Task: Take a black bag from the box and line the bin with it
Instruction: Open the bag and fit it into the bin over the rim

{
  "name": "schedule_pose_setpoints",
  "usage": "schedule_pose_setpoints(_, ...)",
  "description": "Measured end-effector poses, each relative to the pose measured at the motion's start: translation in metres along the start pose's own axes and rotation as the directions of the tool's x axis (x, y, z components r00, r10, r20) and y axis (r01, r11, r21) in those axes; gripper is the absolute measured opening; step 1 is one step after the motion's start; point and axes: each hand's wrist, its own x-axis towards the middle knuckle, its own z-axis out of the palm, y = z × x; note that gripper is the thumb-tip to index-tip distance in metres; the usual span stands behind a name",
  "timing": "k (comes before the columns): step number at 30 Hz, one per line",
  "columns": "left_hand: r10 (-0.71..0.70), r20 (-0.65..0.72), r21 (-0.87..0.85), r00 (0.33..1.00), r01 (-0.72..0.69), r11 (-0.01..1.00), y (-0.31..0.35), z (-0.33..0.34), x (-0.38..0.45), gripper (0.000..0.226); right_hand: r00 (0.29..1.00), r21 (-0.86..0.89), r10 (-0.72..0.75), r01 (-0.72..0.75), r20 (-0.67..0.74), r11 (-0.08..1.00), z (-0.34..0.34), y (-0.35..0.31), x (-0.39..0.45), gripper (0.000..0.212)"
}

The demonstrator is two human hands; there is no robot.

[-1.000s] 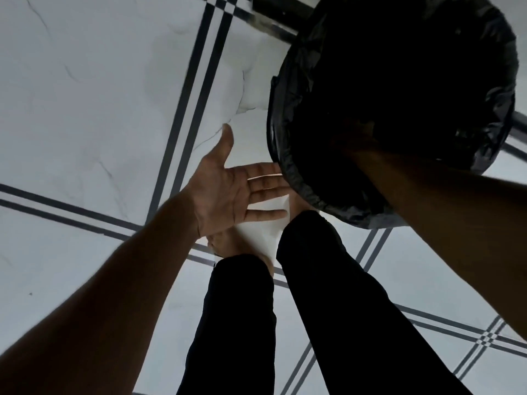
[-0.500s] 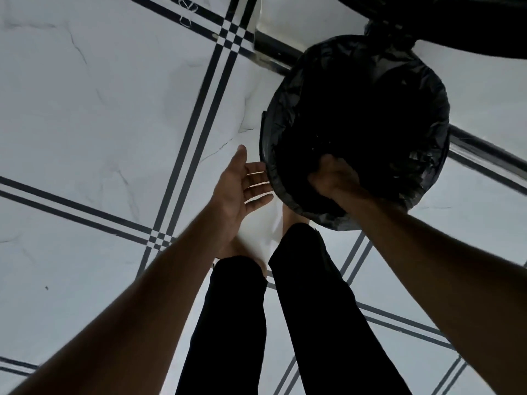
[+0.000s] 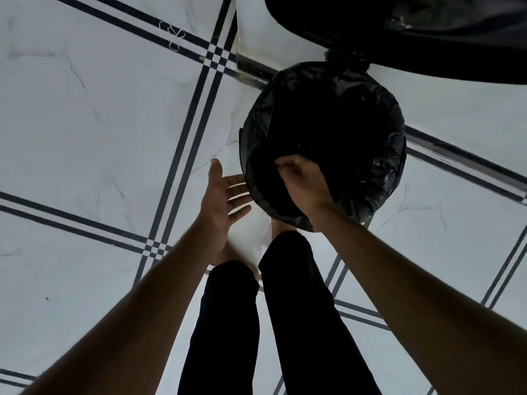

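A round bin (image 3: pixel 390 178) stands on the pale tiled floor ahead of my feet, with a crinkled black bag (image 3: pixel 336 109) folded over its rim and hanging dark inside. My right hand (image 3: pixel 302 183) is over the bin's near rim, fingers curled and pinching the black plastic there. My left hand (image 3: pixel 225 201) is just left of the bin, palm up, fingers spread, holding nothing; its fingertips nearly touch the bag's outer edge. The box is not in view.
White marble-look floor tiles (image 3: pixel 99 124) with dark double stripes run all around. My legs in black trousers (image 3: pixel 288 323) stand just before the bin. A large dark object (image 3: pixel 427 32) with black plastic fills the top right, touching the bin's far side.
The view has pulled back and the bin looks smaller and farther. My right hand has come up from deep inside the bag to its near rim. My left hand stays open beside the bin.
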Motion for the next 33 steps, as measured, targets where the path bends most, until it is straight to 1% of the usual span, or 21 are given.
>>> schedule_pose_setpoints(2,-0.008,-0.002,0.001,1.000,0.008,1.000,0.002,0.000,0.000,0.071,0.999,-0.024,-0.002,0.001,-0.047,1.000,-0.007,-0.005,0.012,0.025)
schedule_pose_setpoints(5,-0.036,0.017,-0.026,0.999,0.037,0.999,0.005,0.004,0.001,0.071,0.997,-0.194,-0.077,0.075,-0.001,0.978,-0.022,-0.020,0.036,0.025)
schedule_pose_setpoints(7,-0.046,0.034,-0.032,0.998,0.047,0.998,0.004,0.004,0.005,0.073,0.992,-0.289,-0.122,0.109,-0.028,0.951,-0.039,-0.035,0.054,0.029)
schedule_pose_setpoints(9,-0.050,0.045,-0.037,0.998,0.052,0.998,0.004,0.002,0.007,0.076,0.992,-0.292,-0.105,0.080,-0.072,0.953,-0.060,-0.048,0.070,0.037)
schedule_pose_setpoints(11,-0.053,0.045,-0.044,0.998,0.055,0.998,0.003,0.000,0.008,0.077,0.998,-0.303,-0.056,0.047,-0.021,0.952,-0.069,-0.051,0.080,0.042)
schedule_pose_setpoints(12,-0.054,0.046,-0.051,0.997,0.056,0.997,0.002,0.000,0.009,0.077,0.999,-0.364,-0.044,0.052,0.030,0.930,-0.066,-0.049,0.081,0.043)
schedule_pose_setpoints(14,-0.047,0.044,-0.061,0.998,0.050,0.997,-0.001,0.000,0.008,0.078,0.993,-0.561,-0.050,0.099,0.103,0.822,-0.052,-0.034,0.072,0.050)
schedule_pose_setpoints(15,-0.037,0.041,-0.056,0.998,0.040,0.998,-0.002,0.000,0.008,0.077,0.991,-0.657,-0.058,0.124,0.123,0.744,-0.043,-0.026,0.064,0.058)
schedule_pose_setpoints(17,-0.016,0.027,-0.045,0.999,0.017,0.999,-0.005,0.001,0.008,0.073,0.986,-0.801,-0.008,0.141,0.168,0.582,-0.031,-0.009,0.045,0.074)
schedule_pose_setpoints(18,-0.005,0.015,-0.043,1.000,0.005,0.999,-0.006,0.002,0.007,0.070,0.982,-0.842,0.040,0.138,0.186,0.521,-0.028,0.000,0.037,0.079)
schedule_pose_setpoints(21,-0.006,-0.026,-0.075,1.000,0.004,0.997,-0.012,0.006,0.008,0.057,0.957,-0.902,0.238,0.048,0.163,0.428,-0.031,0.024,0.029,0.089)
schedule_pose_setpoints(23,-0.041,-0.025,-0.109,0.999,0.038,0.993,-0.017,0.008,0.010,0.050,0.939,-0.926,0.297,0.052,0.172,0.373,-0.033,0.033,0.026,0.088)
schedule_pose_setpoints(24,-0.058,-0.017,-0.123,0.998,0.056,0.991,-0.018,0.008,0.010,0.048,0.940,-0.932,0.287,0.072,0.182,0.355,-0.034,0.034,0.023,0.086)
schedule_pose_setpoints(25,-0.070,-0.012,-0.139,0.997,0.067,0.988,-0.019,0.009,0.010,0.047,0.952,-0.934,0.243,0.097,0.188,0.345,-0.034,0.035,0.021,0.085)
schedule_pose_setpoints(26,-0.074,-0.011,-0.159,0.997,0.072,0.985,-0.019,0.010,0.009,0.047,0.969,-0.932,0.167,0.117,0.183,0.343,-0.035,0.034,0.018,0.083)
schedule_pose_setpoints(28,-0.055,-0.026,-0.193,0.998,0.049,0.980,-0.020,0.013,0.006,0.048,0.986,-0.918,-0.049,0.168,0.161,0.360,-0.038,0.029,0.015,0.074)
schedule_pose_setpoints(29,-0.036,-0.039,-0.194,0.999,0.028,0.981,-0.020,0.014,0.004,0.049,0.976,-0.902,-0.151,0.201,0.154,0.382,-0.039,0.026,0.014,0.067)
schedule_pose_setpoints(31,-0.012,-0.058,-0.179,0.998,0.002,0.984,-0.021,0.017,0.002,0.052,0.938,-0.827,-0.315,0.290,0.145,0.482,-0.043,0.020,0.006,0.055)
schedule_pose_setpoints(32,-0.014,-0.059,-0.180,0.998,0.003,0.984,-0.021,0.018,0.001,0.054,0.918,-0.759,-0.376,0.335,0.128,0.559,-0.046,0.018,-0.001,0.049)
schedule_pose_setpoints(33,-0.019,-0.057,-0.184,0.998,0.009,0.983,-0.021,0.019,-0.001,0.055,0.903,-0.669,-0.422,0.363,0.081,0.649,-0.049,0.017,-0.011,0.043)
